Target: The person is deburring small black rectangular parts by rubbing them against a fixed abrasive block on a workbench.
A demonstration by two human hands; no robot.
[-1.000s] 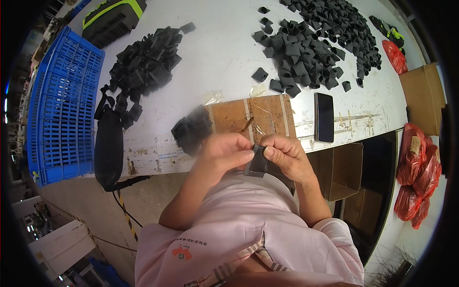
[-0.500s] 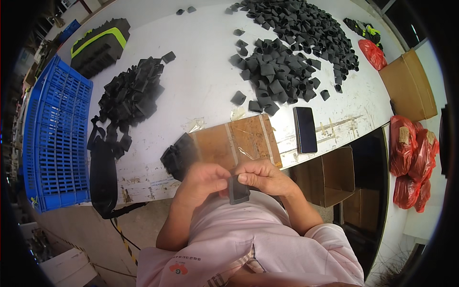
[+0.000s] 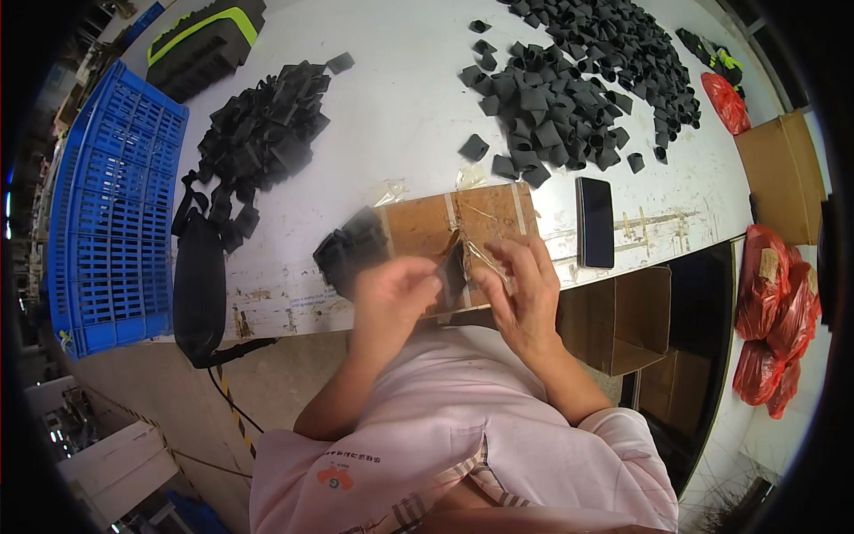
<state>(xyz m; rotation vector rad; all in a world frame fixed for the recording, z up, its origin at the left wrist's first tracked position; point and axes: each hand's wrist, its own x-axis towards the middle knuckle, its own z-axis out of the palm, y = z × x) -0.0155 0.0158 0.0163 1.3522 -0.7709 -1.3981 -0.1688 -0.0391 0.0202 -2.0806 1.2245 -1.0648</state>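
My left hand (image 3: 393, 301), blurred by motion, pinches a small black fabric piece (image 3: 454, 278) over the brown cardboard sheet (image 3: 414, 230). Just right of that piece, my right hand (image 3: 527, 298) has its thumb and fingers apart with nothing plainly between them. Loose clear tape (image 3: 487, 260) sticks up from the cardboard beside the right fingers. A stack of flat black pieces (image 3: 351, 249) lies at the cardboard's left edge, near my left hand.
Heaps of black folded loops (image 3: 551, 111) cover the far right; another black pile (image 3: 267, 125) lies left. A blue crate (image 3: 116, 214), black pouch (image 3: 198, 289) and phone (image 3: 594, 222) are around. Red bags (image 3: 763, 285) and an open carton (image 3: 627, 320) are at right.
Both hands have moved forward from near my body to over the cardboard. The right fingers have come away from the black fabric piece, which stays with the left hand. The view has shifted.
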